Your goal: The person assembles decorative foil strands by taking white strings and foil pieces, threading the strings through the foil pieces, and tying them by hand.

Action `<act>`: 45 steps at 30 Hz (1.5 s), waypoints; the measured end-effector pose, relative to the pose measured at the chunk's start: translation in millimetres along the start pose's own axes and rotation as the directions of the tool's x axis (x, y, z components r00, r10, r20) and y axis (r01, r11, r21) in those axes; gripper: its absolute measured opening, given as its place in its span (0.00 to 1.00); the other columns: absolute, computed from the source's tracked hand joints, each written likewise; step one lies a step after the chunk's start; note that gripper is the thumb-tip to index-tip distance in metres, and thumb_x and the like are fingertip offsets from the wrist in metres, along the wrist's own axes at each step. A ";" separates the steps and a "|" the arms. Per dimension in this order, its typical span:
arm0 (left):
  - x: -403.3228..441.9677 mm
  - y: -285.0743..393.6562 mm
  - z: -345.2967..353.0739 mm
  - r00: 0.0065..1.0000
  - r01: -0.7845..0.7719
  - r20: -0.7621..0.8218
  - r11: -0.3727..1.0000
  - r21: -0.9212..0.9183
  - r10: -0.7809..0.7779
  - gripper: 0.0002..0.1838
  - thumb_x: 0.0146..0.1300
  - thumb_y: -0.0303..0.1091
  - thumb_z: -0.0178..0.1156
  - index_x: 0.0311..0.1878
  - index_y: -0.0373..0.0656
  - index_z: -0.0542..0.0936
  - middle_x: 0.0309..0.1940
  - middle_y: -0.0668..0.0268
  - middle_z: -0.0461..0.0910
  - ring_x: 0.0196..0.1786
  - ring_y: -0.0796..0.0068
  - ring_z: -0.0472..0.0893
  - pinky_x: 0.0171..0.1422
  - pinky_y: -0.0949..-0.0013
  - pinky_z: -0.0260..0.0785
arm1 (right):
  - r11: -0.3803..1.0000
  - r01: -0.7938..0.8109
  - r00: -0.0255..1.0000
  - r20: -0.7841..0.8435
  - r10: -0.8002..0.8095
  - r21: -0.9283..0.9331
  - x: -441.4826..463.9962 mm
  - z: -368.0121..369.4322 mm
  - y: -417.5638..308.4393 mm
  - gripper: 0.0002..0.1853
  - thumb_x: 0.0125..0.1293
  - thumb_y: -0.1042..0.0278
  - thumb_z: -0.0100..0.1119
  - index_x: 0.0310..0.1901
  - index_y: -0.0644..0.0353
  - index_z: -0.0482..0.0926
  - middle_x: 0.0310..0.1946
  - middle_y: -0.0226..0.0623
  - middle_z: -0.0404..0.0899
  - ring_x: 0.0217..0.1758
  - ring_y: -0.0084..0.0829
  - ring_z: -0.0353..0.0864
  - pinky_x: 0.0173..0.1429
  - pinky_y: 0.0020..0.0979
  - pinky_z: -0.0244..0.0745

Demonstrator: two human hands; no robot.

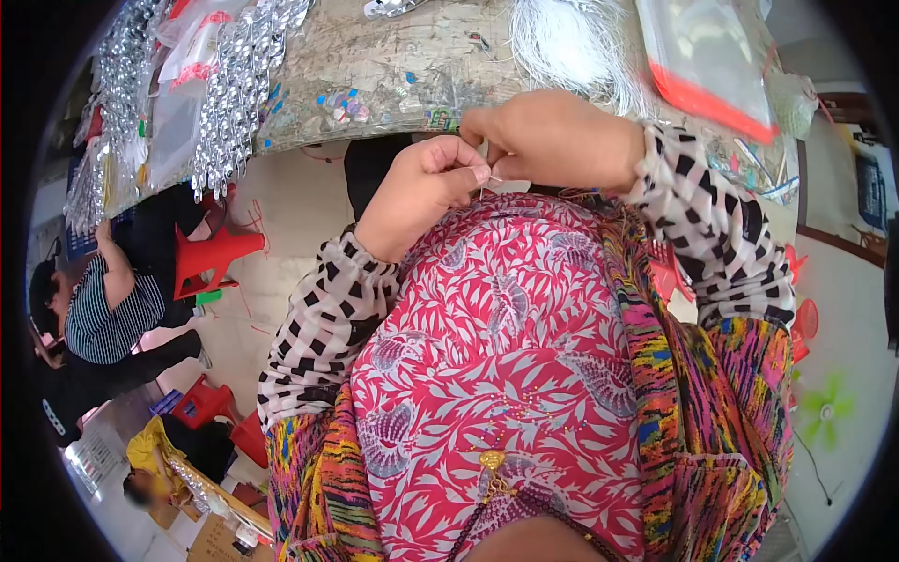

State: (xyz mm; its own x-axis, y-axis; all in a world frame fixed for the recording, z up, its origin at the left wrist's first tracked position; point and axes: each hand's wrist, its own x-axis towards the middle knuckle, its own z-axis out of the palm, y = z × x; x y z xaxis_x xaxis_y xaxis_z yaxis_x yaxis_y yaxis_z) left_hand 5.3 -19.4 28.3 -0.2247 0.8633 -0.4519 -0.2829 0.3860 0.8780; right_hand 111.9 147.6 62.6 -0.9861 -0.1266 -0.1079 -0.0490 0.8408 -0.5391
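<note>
The left hand pinches a bit of thin white string between thumb and finger. The right hand is curled up just beside it, but nobody can tell if it grips the string too. The string is between the hands, near the edge of the worktop. Past the right hand lies a bunch of white strings. The step looks like fiddly fingertip work on the string, and the next move seems to call for a gentle, careful pinch.
</note>
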 end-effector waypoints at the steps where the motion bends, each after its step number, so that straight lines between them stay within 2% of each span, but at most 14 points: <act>1: -0.6 -2.4 1.2 0.997 -0.063 -0.034 0.996 0.065 0.065 0.03 0.61 0.26 0.57 0.37 0.38 0.78 0.30 0.71 0.77 0.31 0.84 0.73 0.37 0.78 0.65 | 0.989 0.025 0.998 0.046 -0.032 0.147 2.2 -0.4 6.1 0.14 0.55 0.69 0.62 0.42 0.60 0.73 0.30 0.45 0.82 0.34 0.45 0.82 0.34 0.43 0.73; 3: 0.0 -6.9 1.0 0.995 -0.083 -0.048 0.992 0.090 0.087 0.03 0.63 0.26 0.57 0.38 0.39 0.78 0.31 0.72 0.77 0.32 0.85 0.72 0.38 0.79 0.65 | 0.968 -0.004 0.994 0.110 -0.024 0.250 4.1 3.1 10.5 0.15 0.55 0.73 0.62 0.45 0.60 0.72 0.33 0.40 0.84 0.32 0.34 0.83 0.32 0.34 0.73; 5: -0.4 -7.7 -0.3 0.992 -0.104 -0.060 0.988 0.114 0.111 0.03 0.65 0.27 0.57 0.40 0.39 0.78 0.33 0.73 0.78 0.33 0.87 0.72 0.40 0.80 0.64 | 0.692 -0.236 0.971 0.198 0.137 0.682 1.7 6.5 5.2 0.16 0.58 0.75 0.61 0.47 0.60 0.70 0.32 0.33 0.82 0.28 0.21 0.78 0.30 0.23 0.69; 6: -1.7 -7.5 -1.6 0.988 -0.133 -0.070 0.990 0.050 0.137 0.03 0.65 0.26 0.57 0.39 0.38 0.77 0.32 0.72 0.78 0.33 0.86 0.73 0.39 0.79 0.65 | 0.693 -0.238 0.970 0.199 0.137 0.681 1.1 14.7 6.1 0.16 0.58 0.75 0.61 0.47 0.60 0.70 0.32 0.33 0.82 0.28 0.21 0.78 0.30 0.23 0.69; 8: -2.7 -6.8 -3.8 0.983 -0.163 -0.084 0.987 -0.015 0.161 0.03 0.64 0.26 0.57 0.39 0.36 0.77 0.31 0.70 0.78 0.32 0.85 0.74 0.38 0.79 0.67 | 0.324 -0.141 0.987 0.108 0.117 0.936 0.8 38.8 10.9 0.17 0.59 0.78 0.60 0.49 0.59 0.68 0.31 0.27 0.79 0.27 0.13 0.71 0.30 0.16 0.64; 11: -3.7 -5.3 -6.0 0.979 -0.181 -0.095 0.983 -0.016 0.179 0.04 0.64 0.26 0.59 0.39 0.36 0.78 0.30 0.70 0.78 0.31 0.85 0.74 0.37 0.79 0.67 | 0.146 0.013 0.978 -0.043 0.202 0.989 0.4 54.2 9.4 0.17 0.60 0.79 0.59 0.49 0.60 0.67 0.28 0.26 0.77 0.27 0.14 0.71 0.30 0.17 0.64; 19: -2.7 4.3 -5.2 0.923 -0.246 -0.254 0.951 0.186 0.289 0.05 0.64 0.29 0.60 0.41 0.38 0.79 0.30 0.74 0.76 0.27 0.88 0.72 0.33 0.81 0.64 | 0.548 0.200 0.679 -0.518 0.520 0.812 -3.2 46.9 0.3 0.17 0.59 0.83 0.58 0.48 0.58 0.69 0.31 0.25 0.75 0.32 0.14 0.72 0.34 0.17 0.66; 26: -17.1 -6.2 -15.0 0.969 -0.110 -0.188 0.963 0.244 0.158 0.04 0.65 0.29 0.59 0.38 0.39 0.78 0.27 0.75 0.75 0.27 0.89 0.71 0.32 0.82 0.64 | 0.570 0.374 0.322 -0.679 0.660 0.732 -25.1 15.6 64.2 0.19 0.53 0.86 0.59 0.48 0.64 0.68 0.27 0.31 0.77 0.25 0.17 0.68 0.29 0.18 0.63; 31: -25.9 -22.6 -18.1 0.992 -0.074 -0.089 0.978 0.195 0.093 0.05 0.67 0.30 0.57 0.39 0.39 0.77 0.27 0.73 0.76 0.27 0.88 0.73 0.32 0.82 0.66 | 0.418 0.493 0.355 -0.615 0.704 0.763 -16.0 2.0 56.5 0.20 0.53 0.87 0.58 0.48 0.64 0.68 0.26 0.32 0.78 0.23 0.17 0.67 0.29 0.16 0.60; 34: -28.4 -32.7 -20.8 0.998 0.019 -0.060 0.999 -0.037 -0.021 0.08 0.70 0.35 0.55 0.40 0.40 0.77 0.25 0.73 0.75 0.26 0.87 0.73 0.32 0.83 0.65 | 0.314 0.367 0.658 -0.483 0.578 0.876 -2.8 11.9 18.2 0.17 0.55 0.85 0.57 0.46 0.61 0.71 0.27 0.28 0.77 0.24 0.15 0.68 0.29 0.17 0.61; 38: -40.4 -46.7 -31.1 0.990 0.073 -0.119 0.996 -0.058 -0.079 0.08 0.69 0.35 0.55 0.40 0.41 0.77 0.25 0.74 0.75 0.27 0.88 0.72 0.32 0.83 0.63 | 0.374 0.153 0.846 -0.317 0.430 0.915 6.7 12.8 -12.3 0.16 0.57 0.84 0.56 0.47 0.59 0.72 0.28 0.26 0.76 0.26 0.15 0.71 0.33 0.16 0.64; 41: -43.9 -74.8 -35.6 0.969 0.050 -0.230 0.986 -0.156 -0.085 0.07 0.67 0.34 0.59 0.40 0.40 0.77 0.28 0.75 0.76 0.28 0.88 0.73 0.33 0.83 0.66 | 0.923 0.322 0.818 -0.553 -0.160 0.209 5.4 0.0 -33.2 0.09 0.60 0.81 0.56 0.42 0.61 0.76 0.33 0.35 0.76 0.36 0.31 0.76 0.44 0.28 0.72; 43: -55.6 -38.1 -8.8 0.924 -0.016 -0.342 0.877 -0.481 -0.170 0.06 0.67 0.33 0.58 0.39 0.41 0.78 0.28 0.75 0.77 0.29 0.89 0.73 0.35 0.83 0.66 | 0.412 0.557 0.827 -0.528 -0.194 0.721 -7.7 -18.2 -79.3 0.07 0.61 0.77 0.55 0.42 0.63 0.76 0.35 0.41 0.75 0.41 0.39 0.76 0.48 0.36 0.72; 45: -38.9 -76.3 -42.4 0.969 0.114 -0.185 0.957 -0.269 -0.167 0.07 0.68 0.36 0.58 0.40 0.42 0.78 0.24 0.76 0.74 0.26 0.89 0.69 0.31 0.83 0.61 | -0.374 0.870 0.305 -0.947 -0.105 0.322 11.6 -5.9 -147.5 0.18 0.57 0.82 0.51 0.50 0.60 0.75 0.45 0.40 0.75 0.49 0.35 0.76 0.59 0.36 0.65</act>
State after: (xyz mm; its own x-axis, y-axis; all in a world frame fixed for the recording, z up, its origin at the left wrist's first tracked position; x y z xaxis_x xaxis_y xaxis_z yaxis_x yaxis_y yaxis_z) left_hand -4.0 -96.2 -27.8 -0.3424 0.7116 -0.6135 -0.5466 0.3802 0.7461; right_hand 106.8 25.3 145.8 -0.4463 0.3715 0.8141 -0.7883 -0.5937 -0.1612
